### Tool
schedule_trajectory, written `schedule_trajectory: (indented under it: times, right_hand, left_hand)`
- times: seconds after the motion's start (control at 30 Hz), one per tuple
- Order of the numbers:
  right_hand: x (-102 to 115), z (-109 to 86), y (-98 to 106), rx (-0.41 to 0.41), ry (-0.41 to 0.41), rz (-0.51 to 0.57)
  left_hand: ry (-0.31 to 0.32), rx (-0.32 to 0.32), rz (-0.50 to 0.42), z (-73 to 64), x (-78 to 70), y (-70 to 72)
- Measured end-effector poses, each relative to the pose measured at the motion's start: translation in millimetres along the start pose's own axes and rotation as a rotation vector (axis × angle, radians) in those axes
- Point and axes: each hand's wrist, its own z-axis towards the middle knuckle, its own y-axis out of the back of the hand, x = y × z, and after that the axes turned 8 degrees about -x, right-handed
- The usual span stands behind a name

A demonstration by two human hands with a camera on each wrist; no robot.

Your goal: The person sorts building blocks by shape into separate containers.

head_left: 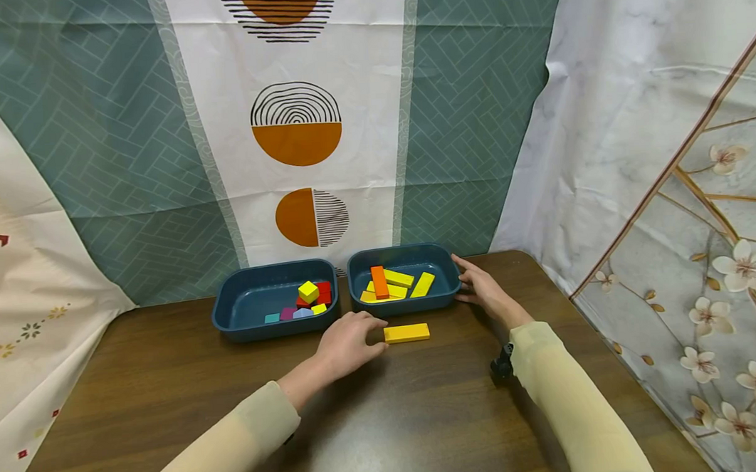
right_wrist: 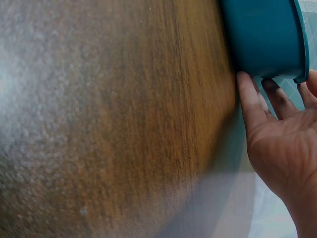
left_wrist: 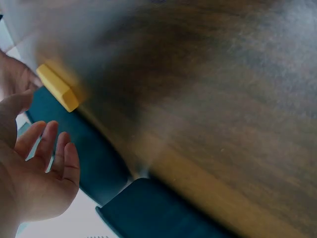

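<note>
On the tabletop, in front of the right-hand tray, lies an orange-yellow rectangular block (head_left: 406, 333). My left hand (head_left: 350, 343) is at the block's left end, thumb and fingers spread apart. In the left wrist view the fingers of the left hand (left_wrist: 42, 168) are loosely bent, and the block (left_wrist: 58, 89) lies beyond the thumb. My right hand (head_left: 486, 292) is at the right end of the blue tray (head_left: 442, 300). Seen from the right wrist, fingertips of the right hand (right_wrist: 285, 134) rest against the wall of the tray (right_wrist: 267, 37).
The right-hand tray holds several yellow blocks (head_left: 422, 284) and an orange block (head_left: 380, 282). A second blue tray (head_left: 248, 332) to its left contains several small coloured cubes, a yellow cube (head_left: 308, 291) on top. A patterned curtain (head_left: 474, 117) hangs behind the wooden table (head_left: 168, 389).
</note>
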Motion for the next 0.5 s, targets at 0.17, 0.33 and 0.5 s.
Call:
schedule_trajectory:
  times: [0.17, 0.33, 0.5]
  right_hand:
    - [0, 0.3, 0, 0.000, -0.001, 0.015]
    - [1, 0.2, 0, 0.003, -0.008, 0.015]
    - [0, 0.9, 1, 0.000, -0.014, 0.015]
  left_hand:
    - [0.022, 0.032, 0.030, 1.2, 2.6, -10.4]
    - [0.013, 0.038, 0.069, 4.2, 2.2, -17.8]
    - [0.013, 0.034, 0.084, 8.1, -0.4, -22.7]
